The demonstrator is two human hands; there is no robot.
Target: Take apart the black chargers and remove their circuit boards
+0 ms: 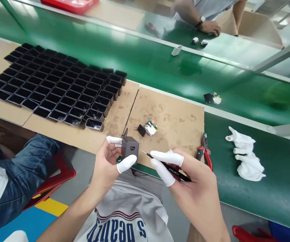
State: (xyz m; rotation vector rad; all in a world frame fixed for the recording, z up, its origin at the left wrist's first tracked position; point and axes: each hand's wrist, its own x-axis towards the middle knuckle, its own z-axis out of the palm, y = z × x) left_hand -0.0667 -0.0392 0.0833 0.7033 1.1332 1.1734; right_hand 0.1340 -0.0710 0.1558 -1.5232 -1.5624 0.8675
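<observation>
My left hand (107, 164), with white cots on thumb and finger, grips a dark grey charger housing (126, 148). A small port opening with an orange-brown part inside shows on the housing's near face. My right hand (194, 179), also in white finger cots, pinches black tweezers (171, 169) with pale lettering. Their fine tip points at the housing and is a little apart from it. Beyond both hands, a small circuit board assembly (151, 128) with a black block (141, 130) lies on the cardboard (170, 116).
Many open black housings (59, 85) stand in rows on the left. Red-handled pliers (204, 151) and white gloves (247, 153) lie to the right. Another board assembly (212, 98) and a white piece (176, 50) rest on the green belt (147, 67). Across it is a co-worker's hand (210, 28).
</observation>
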